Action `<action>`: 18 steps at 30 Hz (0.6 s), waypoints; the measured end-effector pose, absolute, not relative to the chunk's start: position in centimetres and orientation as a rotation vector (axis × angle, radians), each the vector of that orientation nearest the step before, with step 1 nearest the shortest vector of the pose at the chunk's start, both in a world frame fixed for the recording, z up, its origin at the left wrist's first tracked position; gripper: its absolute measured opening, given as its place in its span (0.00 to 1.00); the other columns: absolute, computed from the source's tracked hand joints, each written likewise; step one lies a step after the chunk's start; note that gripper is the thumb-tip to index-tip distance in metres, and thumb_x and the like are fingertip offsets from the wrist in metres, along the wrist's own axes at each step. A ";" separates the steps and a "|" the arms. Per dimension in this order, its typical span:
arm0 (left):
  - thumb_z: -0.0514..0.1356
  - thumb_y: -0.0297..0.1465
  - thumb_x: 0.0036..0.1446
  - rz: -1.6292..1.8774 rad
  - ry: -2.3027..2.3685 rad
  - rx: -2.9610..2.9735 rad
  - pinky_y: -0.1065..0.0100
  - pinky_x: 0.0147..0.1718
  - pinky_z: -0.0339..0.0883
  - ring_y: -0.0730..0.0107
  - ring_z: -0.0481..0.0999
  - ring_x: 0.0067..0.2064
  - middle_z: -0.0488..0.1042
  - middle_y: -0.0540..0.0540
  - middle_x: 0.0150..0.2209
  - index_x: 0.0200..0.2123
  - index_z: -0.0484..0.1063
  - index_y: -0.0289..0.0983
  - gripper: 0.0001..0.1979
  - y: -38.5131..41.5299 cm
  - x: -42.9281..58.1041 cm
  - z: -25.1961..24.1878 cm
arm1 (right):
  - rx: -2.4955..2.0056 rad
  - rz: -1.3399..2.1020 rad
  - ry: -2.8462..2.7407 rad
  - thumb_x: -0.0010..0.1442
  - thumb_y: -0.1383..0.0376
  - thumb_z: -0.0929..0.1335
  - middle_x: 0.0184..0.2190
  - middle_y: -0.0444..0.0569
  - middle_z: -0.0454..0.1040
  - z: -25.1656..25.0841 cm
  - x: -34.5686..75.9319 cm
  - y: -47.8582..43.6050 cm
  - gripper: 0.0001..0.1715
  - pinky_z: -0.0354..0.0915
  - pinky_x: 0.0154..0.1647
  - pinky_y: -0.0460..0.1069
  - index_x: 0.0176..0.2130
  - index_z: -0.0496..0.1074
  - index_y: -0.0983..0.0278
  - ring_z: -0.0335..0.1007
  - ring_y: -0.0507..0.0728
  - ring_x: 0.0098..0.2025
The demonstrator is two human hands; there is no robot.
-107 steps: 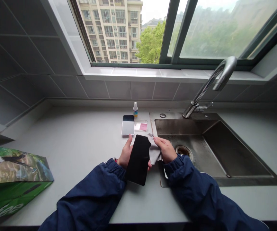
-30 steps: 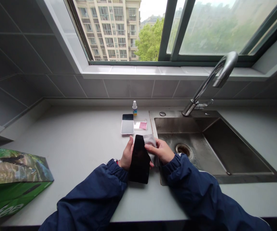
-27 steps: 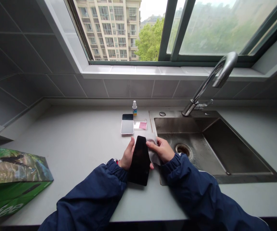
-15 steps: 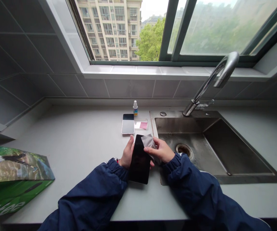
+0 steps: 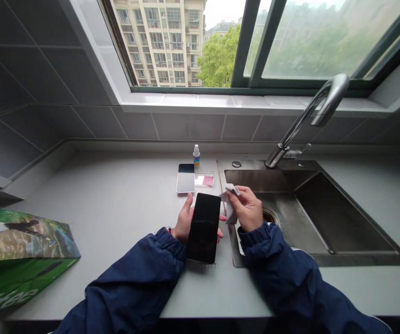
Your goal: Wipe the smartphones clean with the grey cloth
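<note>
My left hand (image 5: 186, 219) holds a black smartphone (image 5: 203, 228) upright from behind, its dark glass face toward me and the fingertips showing past its right edge. My right hand (image 5: 247, 208) is beside the phone, apart from it, over the sink's left rim. It pinches a grey microfiber cloth (image 5: 231, 199) with a zigzag edge. A second phone-shaped slab (image 5: 185, 178), dark at the top and pale below, lies flat on the counter beyond my left hand.
A small dropper bottle (image 5: 196, 156) and a transparent pack with a pink label (image 5: 204, 179) stand on the grey counter (image 5: 123, 195). A steel sink (image 5: 283, 204) with a curved faucet (image 5: 307, 121) lies right. A green printed bag (image 5: 19, 255) sits at left.
My right hand has moved right, lifting the cloth off the phone's face. The cloth is now bunched in its fingers. The phone stays in my left hand, with its full face showing.
</note>
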State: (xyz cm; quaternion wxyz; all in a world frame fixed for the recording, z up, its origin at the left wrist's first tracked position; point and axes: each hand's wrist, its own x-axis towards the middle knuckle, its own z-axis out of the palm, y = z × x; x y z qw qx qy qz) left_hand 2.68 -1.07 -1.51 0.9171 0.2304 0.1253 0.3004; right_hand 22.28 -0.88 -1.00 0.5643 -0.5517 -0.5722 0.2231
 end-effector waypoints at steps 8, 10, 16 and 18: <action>0.36 0.60 0.61 0.550 0.207 0.520 0.54 0.31 0.70 0.43 0.81 0.35 0.75 0.26 0.50 0.58 0.66 0.30 0.45 -1.0 2.9 -1.9 | -1.307 0.500 -1.117 0.57 0.50 0.73 0.22 0.41 0.62 -0.7 23.5 0.1 0.19 0.56 0.26 0.48 0.28 0.74 0.62 0.58 0.52 0.24; 0.35 0.60 0.61 0.541 0.238 0.531 0.54 0.31 0.70 0.42 0.81 0.35 0.76 0.26 0.48 0.59 0.65 0.30 0.45 -1.0 2.9 -1.8 | -1.259 0.542 -1.188 0.58 0.51 0.73 0.25 0.43 0.67 -0.4 23.0 -0.4 0.17 0.59 0.28 0.49 0.31 0.76 0.62 0.62 0.53 0.27; 0.34 0.60 0.61 0.545 0.302 0.528 0.51 0.31 0.71 0.42 0.81 0.33 0.77 0.30 0.45 0.61 0.64 0.31 0.45 -1.1 2.9 -1.5 | -1.172 0.559 -1.539 0.63 0.56 0.70 0.35 0.49 0.73 0.2 21.5 -2.0 0.11 0.67 0.39 0.52 0.35 0.81 0.58 0.71 0.58 0.37; 0.34 0.61 0.61 0.546 0.317 0.521 0.50 0.30 0.71 0.43 0.81 0.33 0.77 0.30 0.45 0.58 0.66 0.30 0.46 -1.1 2.9 -1.6 | -1.161 0.501 -1.610 0.65 0.58 0.69 0.39 0.50 0.74 0.2 21.5 -2.2 0.11 0.68 0.44 0.53 0.39 0.81 0.57 0.72 0.59 0.41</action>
